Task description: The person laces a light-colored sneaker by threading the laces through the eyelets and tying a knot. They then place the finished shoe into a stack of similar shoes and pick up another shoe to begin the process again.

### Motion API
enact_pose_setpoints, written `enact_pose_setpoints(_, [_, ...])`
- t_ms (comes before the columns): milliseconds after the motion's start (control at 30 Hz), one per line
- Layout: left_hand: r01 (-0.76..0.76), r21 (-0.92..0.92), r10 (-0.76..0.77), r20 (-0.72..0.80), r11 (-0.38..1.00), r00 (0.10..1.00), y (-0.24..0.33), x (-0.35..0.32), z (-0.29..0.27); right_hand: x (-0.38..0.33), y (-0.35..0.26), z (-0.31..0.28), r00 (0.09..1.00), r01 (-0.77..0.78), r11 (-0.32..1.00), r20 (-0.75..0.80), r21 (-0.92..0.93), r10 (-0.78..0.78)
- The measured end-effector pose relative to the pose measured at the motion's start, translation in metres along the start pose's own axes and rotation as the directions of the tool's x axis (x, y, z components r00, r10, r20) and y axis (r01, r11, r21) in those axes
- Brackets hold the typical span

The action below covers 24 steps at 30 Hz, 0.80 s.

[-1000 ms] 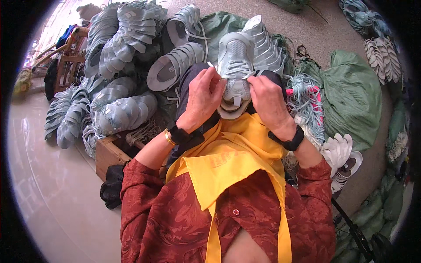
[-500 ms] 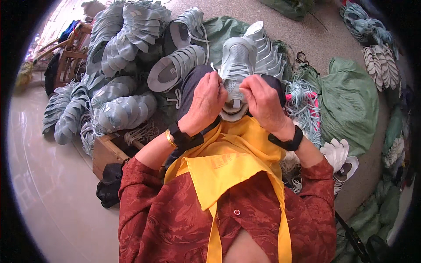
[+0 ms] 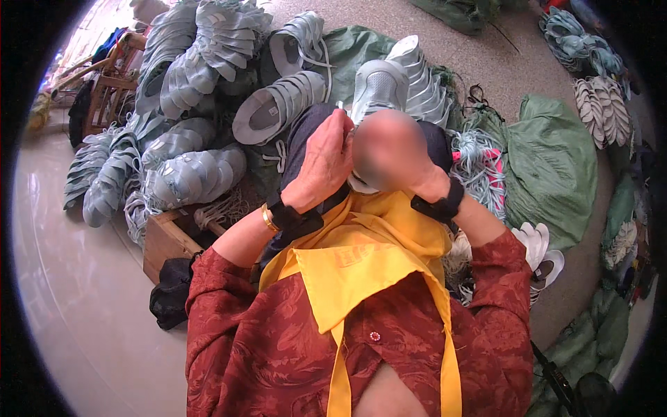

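A pale grey-blue sneaker upper (image 3: 380, 82) rests between my knees, its toe pointing away from me. My left hand (image 3: 321, 154) is closed at the left side of its lacing, fingertips bent together. Whatever those fingers pinch is hidden. Over the shoe's throat and right side lies my right hand (image 3: 396, 149), smeared by a blur that hides its fingers. That hand also covers the laces and most of the tongue. The shoe's heel end shows just below the hands, against my yellow apron (image 3: 368, 267).
Stacked grey-blue uppers (image 3: 201, 62) lie to the left, above a wooden box (image 3: 169, 240). More nested uppers (image 3: 427, 94) stand behind the shoe. To the right are a bundle of pale laces (image 3: 478, 163), a green sack (image 3: 552, 170) and white shoe pieces (image 3: 531, 243).
My right hand has moved left across the shoe, covering the laces and tongue that showed before. My left hand stays nearly in place beside the lacing.
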<state>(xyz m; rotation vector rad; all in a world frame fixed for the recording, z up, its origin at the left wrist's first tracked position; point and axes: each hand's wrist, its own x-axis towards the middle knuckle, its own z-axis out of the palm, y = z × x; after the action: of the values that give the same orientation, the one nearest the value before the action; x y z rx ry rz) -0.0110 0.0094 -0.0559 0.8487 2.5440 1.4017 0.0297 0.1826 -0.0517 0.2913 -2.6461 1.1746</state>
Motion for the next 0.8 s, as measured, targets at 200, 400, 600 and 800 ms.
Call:
enact_pose_setpoints(200, [0.025, -0.016, -0.024, 0.038, 1.000, 0.999, 0.004, 0.002, -0.007, -0.013, -0.016, -0.093, 0.891, -0.447, 0.692, 0.217, 0.566, 0.397])
enact_pose_setpoints(400, [-0.056, 0.070, 0.055, 0.009, 0.996, 0.998, 0.009, 0.003, -0.004, -0.034, -0.052, -0.161, 0.978, -0.031, 0.359, -0.045, 0.933, 0.201])
enact_pose_setpoints(600, [-0.115, -0.036, 0.115, -0.008, 0.993, 0.993, 0.026, 0.018, -0.013, -0.017, -0.066, -0.141, 0.988, -0.036, 0.374, -0.023, 0.927, 0.152])
enact_pose_setpoints(800, [-0.043, -0.393, 0.167, 0.287, 0.919, 0.943, 0.046, 0.042, -0.016, 0.005, -0.057, -0.129, 0.998, -0.013, 0.343, -0.007, 0.939, 0.058])
